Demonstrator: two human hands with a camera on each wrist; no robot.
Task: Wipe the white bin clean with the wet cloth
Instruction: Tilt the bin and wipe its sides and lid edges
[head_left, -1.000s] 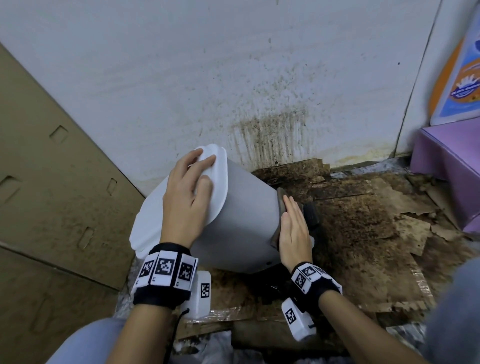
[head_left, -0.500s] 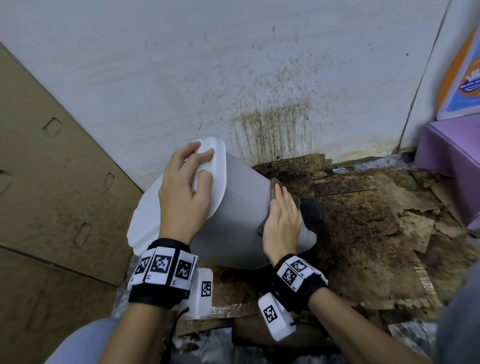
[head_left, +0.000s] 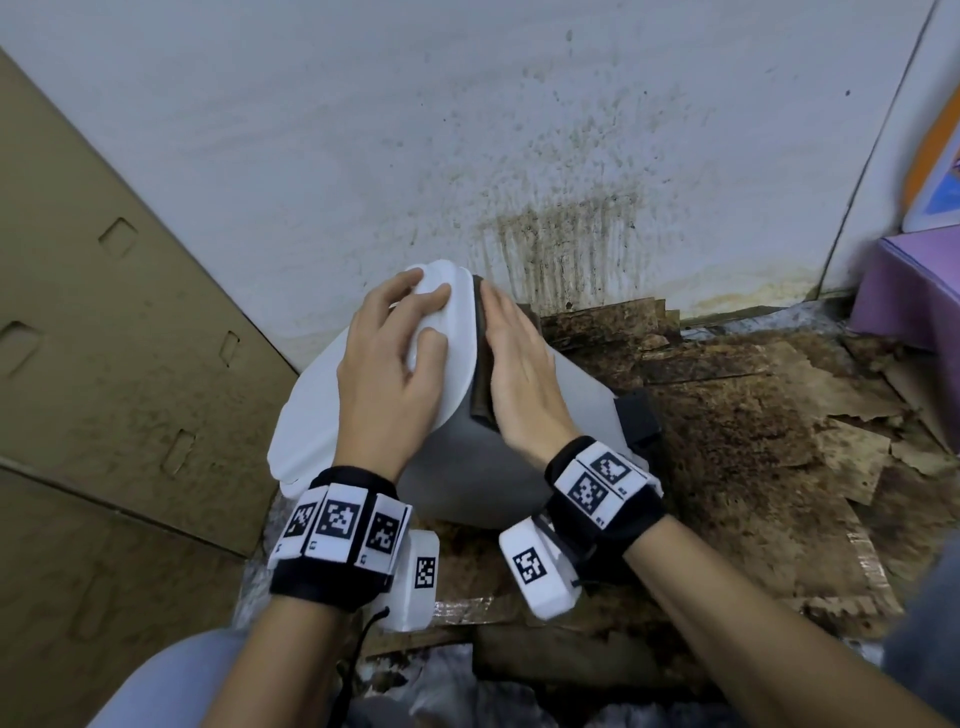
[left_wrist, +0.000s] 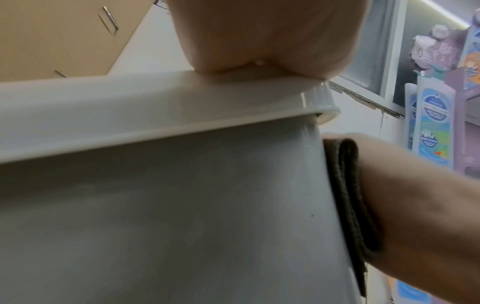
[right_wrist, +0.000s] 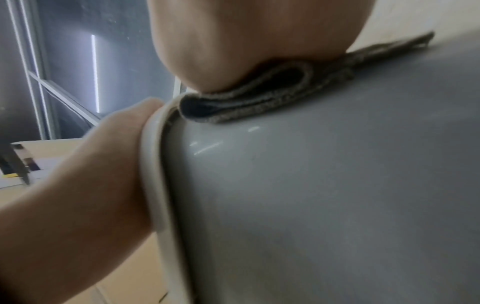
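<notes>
Floor: stained cardboard, wall behind.
Left hand: fingers spread, resting on bin lid.
Right hand: flat, pressing cloth on bin side.
Count: one bin, one cloth.

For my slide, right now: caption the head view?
Left hand steadies tilted white bin; right hand presses dark cloth.

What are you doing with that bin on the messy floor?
A person is cleaning a white bin that is tipped over on stained cardboard. The left hand steadies the lid. The right hand presses a dark folded cloth flat against the bin's side, right beside the lid's edge.
</notes>
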